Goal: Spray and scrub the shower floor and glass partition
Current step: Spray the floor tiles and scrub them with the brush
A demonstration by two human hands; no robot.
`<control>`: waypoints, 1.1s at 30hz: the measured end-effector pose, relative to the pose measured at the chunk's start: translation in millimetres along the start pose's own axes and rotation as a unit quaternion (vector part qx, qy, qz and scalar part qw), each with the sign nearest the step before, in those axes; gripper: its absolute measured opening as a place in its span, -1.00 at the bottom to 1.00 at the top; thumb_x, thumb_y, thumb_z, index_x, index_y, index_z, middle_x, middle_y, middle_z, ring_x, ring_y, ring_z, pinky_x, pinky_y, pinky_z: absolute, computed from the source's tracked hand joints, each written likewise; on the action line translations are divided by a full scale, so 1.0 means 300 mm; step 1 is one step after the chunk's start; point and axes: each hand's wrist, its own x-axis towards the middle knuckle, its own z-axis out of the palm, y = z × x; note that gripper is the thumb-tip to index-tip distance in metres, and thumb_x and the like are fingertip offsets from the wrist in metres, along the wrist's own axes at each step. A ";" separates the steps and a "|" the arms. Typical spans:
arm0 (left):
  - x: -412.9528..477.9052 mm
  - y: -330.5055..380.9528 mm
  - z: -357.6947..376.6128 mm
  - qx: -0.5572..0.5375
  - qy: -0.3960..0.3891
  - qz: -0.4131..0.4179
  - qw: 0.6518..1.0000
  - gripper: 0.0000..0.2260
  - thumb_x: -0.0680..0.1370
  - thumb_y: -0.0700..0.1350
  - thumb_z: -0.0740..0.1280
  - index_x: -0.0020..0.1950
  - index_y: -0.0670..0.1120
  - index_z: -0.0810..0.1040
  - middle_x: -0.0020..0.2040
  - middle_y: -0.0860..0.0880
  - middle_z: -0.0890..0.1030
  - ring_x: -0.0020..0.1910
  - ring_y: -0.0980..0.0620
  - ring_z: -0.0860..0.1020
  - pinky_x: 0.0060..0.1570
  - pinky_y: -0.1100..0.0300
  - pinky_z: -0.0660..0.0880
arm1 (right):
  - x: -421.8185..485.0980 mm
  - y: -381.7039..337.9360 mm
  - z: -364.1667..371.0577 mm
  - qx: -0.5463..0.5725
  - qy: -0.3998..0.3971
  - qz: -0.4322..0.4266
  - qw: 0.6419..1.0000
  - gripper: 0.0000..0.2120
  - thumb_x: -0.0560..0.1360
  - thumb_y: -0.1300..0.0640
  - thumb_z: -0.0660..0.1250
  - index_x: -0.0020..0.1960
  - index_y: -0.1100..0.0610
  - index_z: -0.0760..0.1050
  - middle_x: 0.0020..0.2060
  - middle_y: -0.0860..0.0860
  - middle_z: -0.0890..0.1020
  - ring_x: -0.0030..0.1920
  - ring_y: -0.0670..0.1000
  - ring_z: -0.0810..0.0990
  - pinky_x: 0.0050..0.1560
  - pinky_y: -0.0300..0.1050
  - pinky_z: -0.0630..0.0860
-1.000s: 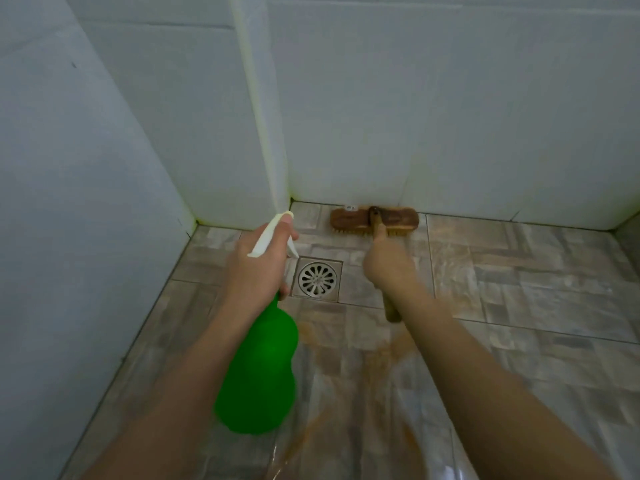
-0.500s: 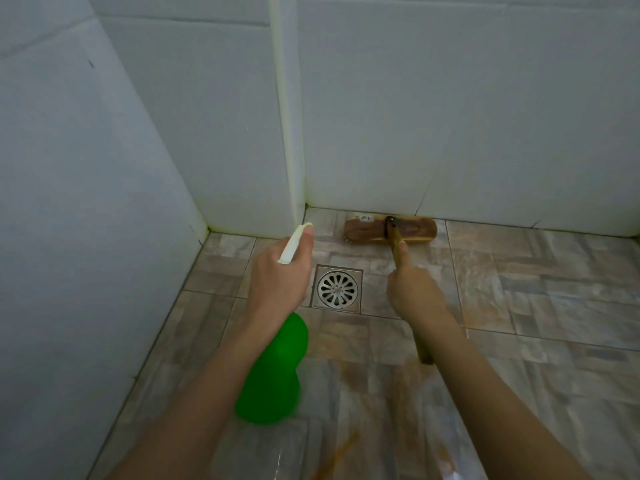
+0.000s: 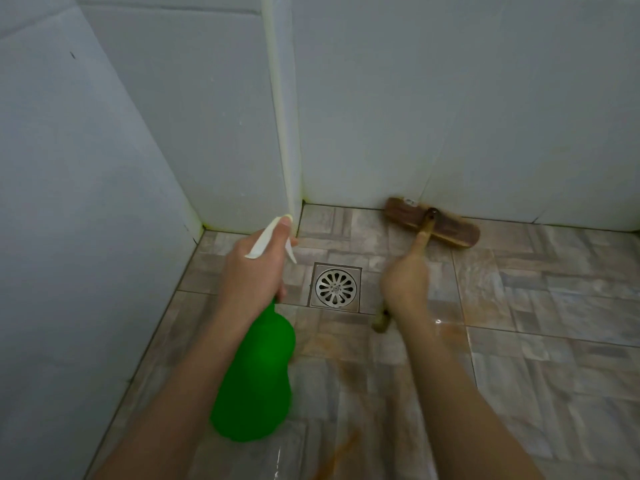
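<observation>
Green spray bottle (image 3: 256, 375) is white-topped; scrub brush (image 3: 455, 231) is dark brown wood.

Hemmed in on the left by a wall (image 3: 69, 202) and ahead by the back wall (image 3: 450, 98), with a jutting corner (image 3: 282, 116) between them, just beyond the left hand (image 3: 252, 275). Narrow recess left of that corner, partly blocked by the bottle (image 3: 256, 375) slanting low over the floor (image 3: 554, 306). Open lane between left hand and right hand (image 3: 403, 282), straight over the drain (image 3: 336, 287). Barred at the far end on the right by the brush (image 3: 433, 226), lying along the back wall's foot, seemingly touching it. Wide open floor right of the right hand.
</observation>
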 end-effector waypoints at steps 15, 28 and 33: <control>-0.010 0.037 -0.092 -0.028 0.035 0.026 0.999 -0.65 0.65 0.21 0.20 -0.13 0.06 0.65 0.03 -0.29 0.67 -0.63 0.06 0.43 -0.47 0.22 0.44 | -0.075 -0.083 0.158 -0.064 -0.056 -0.058 0.995 -0.32 0.60 0.26 0.05 0.55 -0.13 -0.21 -0.31 0.07 0.49 -0.33 0.06 0.51 -0.36 -0.01 0.44; -0.051 0.068 -0.050 -0.009 -0.002 0.005 1.000 -0.60 0.65 0.21 0.21 -0.09 -0.05 0.66 -0.32 -0.35 0.58 -0.65 0.09 0.39 -0.59 0.37 0.33 | 0.012 -0.012 0.075 -0.109 -0.060 -0.093 0.988 -0.43 0.60 0.26 0.07 0.56 0.00 0.00 -0.34 0.07 0.51 -0.36 0.06 0.51 -0.38 -0.04 0.45; -0.046 0.072 0.032 -0.030 -0.009 0.004 1.000 -0.60 0.62 0.26 0.23 -0.12 0.03 0.68 -0.08 -0.17 0.71 -0.63 0.05 0.46 -0.51 0.27 0.39 | 0.087 0.108 -0.014 -0.141 -0.091 -0.183 0.969 -0.33 0.61 0.23 0.05 0.53 -0.27 -0.16 -0.36 0.12 0.52 -0.41 0.07 0.49 -0.44 -0.11 0.36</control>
